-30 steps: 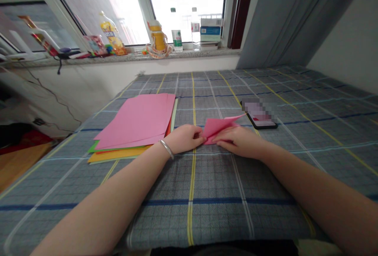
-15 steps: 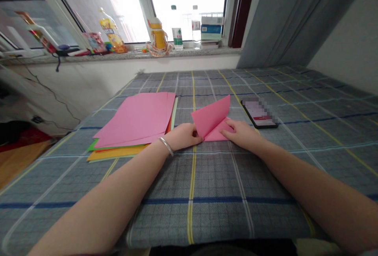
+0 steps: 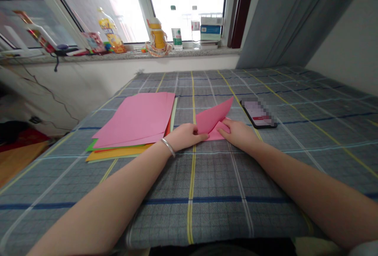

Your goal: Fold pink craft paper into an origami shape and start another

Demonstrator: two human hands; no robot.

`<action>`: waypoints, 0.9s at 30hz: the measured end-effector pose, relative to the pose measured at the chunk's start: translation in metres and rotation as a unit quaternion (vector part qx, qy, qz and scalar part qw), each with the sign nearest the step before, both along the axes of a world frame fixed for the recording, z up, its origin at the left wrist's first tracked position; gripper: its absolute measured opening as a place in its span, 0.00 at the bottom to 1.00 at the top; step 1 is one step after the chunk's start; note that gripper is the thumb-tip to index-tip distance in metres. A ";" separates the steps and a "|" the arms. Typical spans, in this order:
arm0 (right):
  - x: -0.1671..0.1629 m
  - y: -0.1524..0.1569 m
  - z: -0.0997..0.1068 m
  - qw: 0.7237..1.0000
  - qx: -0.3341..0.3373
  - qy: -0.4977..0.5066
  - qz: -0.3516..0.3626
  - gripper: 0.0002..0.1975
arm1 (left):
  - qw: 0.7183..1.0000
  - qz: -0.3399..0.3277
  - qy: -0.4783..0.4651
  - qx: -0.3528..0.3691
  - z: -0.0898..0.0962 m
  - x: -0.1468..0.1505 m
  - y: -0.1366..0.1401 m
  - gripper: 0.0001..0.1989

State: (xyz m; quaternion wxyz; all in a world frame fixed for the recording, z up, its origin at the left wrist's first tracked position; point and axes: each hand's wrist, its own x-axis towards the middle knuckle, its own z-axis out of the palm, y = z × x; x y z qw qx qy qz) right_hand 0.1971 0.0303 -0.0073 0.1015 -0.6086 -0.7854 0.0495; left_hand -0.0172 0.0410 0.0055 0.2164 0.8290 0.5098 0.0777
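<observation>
A folded pink sheet of paper (image 3: 213,115) lies in front of me, one flap standing up at a slant and a smaller part low on the cloth. My left hand (image 3: 186,135), with a silver bangle at the wrist, pinches its lower left corner between thumb and fingers. On the right side, my right hand (image 3: 238,133) grips the low part, thumb on top and the other fingers partly hidden behind the paper. To the left lies a stack of coloured paper (image 3: 138,118), pink on top with green, orange and yellow edges showing.
A phone (image 3: 258,114) lies right of my right hand on the checked cloth (image 3: 165,220). Beyond the far edge, a windowsill (image 3: 201,52) carries a yellow cup (image 3: 158,37), bottles (image 3: 177,37) and stacked boxes (image 3: 210,30). A grey curtain (image 3: 274,20) hangs at right.
The upright pink flap has tilted lower and shifted slightly right. My left hand has moved a little right with the corner, and part of the paper now bends up under my right thumb.
</observation>
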 end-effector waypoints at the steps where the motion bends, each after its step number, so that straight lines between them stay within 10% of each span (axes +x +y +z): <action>1: 0.000 0.000 0.000 1.000 0.000 0.001 0.002 0.17 | 1.000 0.009 0.011 0.014 -0.002 0.001 0.000 0.23; 27: -0.002 0.008 -0.002 0.998 -0.028 0.009 -0.056 0.16 | 0.992 -0.032 0.073 0.096 -0.008 0.001 0.001 0.16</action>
